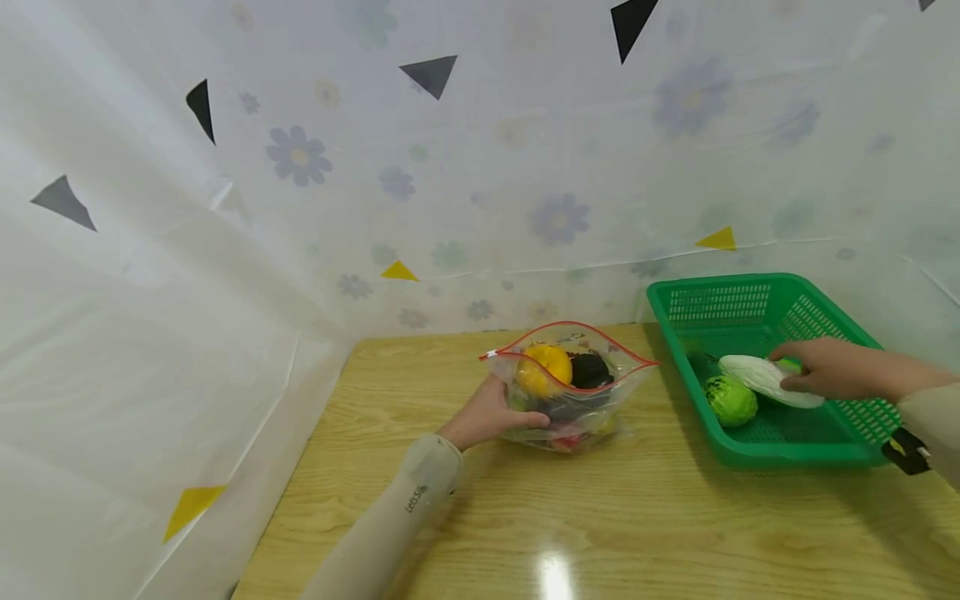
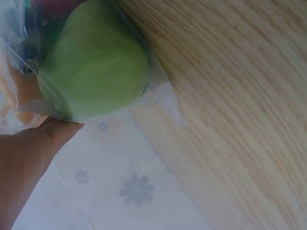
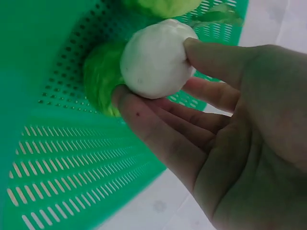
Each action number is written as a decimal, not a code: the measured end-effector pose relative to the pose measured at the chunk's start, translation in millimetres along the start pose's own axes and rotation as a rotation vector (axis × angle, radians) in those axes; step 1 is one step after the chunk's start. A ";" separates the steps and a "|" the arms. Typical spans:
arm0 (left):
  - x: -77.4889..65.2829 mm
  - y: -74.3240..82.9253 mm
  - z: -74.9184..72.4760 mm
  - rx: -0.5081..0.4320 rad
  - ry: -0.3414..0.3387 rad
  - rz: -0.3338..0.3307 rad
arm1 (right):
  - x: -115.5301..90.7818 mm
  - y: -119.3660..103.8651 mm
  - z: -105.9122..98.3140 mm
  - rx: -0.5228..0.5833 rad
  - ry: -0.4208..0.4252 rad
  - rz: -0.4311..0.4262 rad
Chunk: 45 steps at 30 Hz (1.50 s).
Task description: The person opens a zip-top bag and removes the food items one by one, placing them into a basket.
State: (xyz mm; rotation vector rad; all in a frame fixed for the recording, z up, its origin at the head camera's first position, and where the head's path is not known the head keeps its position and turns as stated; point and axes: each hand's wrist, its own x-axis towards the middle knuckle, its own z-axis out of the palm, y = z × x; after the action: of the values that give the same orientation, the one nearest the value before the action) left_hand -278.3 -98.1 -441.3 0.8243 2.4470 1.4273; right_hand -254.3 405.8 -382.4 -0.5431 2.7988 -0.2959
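Observation:
My left hand grips the left side of a clear zip bag, its thumb across the front. The bag's red-edged mouth gapes, showing a yellow ribbed vegetable and a dark, blackish one. A green pear-shaped piece presses against the plastic in the left wrist view. Over at the green basket, my right hand pinches a long white vegetable between thumb and fingers. From the right wrist, its rounded white end faces the camera. A green cabbage lies beside it.
The basket stands at the table's right, with slotted walls and another green vegetable inside. Behind the wooden table hangs a flower-patterned sheet bearing black, grey and yellow triangles. More of this sheeting closes off the left side.

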 end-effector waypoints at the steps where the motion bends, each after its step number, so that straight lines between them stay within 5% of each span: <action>1: -0.3 0.2 0.1 -0.002 0.000 -0.003 | 1.0 0.0 0.8 -0.001 -0.011 -0.009; 11: -0.2 1.3 3.4 -0.027 -0.013 0.034 | -0.7 -7.7 5.7 0.032 -0.152 -0.029; 24: -0.5 0.5 3.3 -0.005 -0.004 -0.003 | -2.6 -18.2 5.9 0.032 -0.122 -0.068; 31: -1.7 -1.4 2.7 -0.002 -0.016 -0.010 | 4.8 -43.1 0.0 -0.034 0.095 -0.117; 36: -2.4 -1.5 -0.1 0.005 -0.025 -0.010 | 7.5 -85.8 -15.2 -0.104 0.277 -0.158; 45: -2.3 -2.9 0.4 0.021 -0.021 0.004 | 14.1 -165.0 -31.2 -0.167 0.434 -0.342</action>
State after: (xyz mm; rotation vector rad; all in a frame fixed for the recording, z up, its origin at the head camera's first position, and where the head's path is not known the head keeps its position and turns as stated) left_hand -277.3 -100.2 -444.2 0.8452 2.4504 1.3896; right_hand -221.1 254.9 -315.1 -1.1234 3.1528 -0.2753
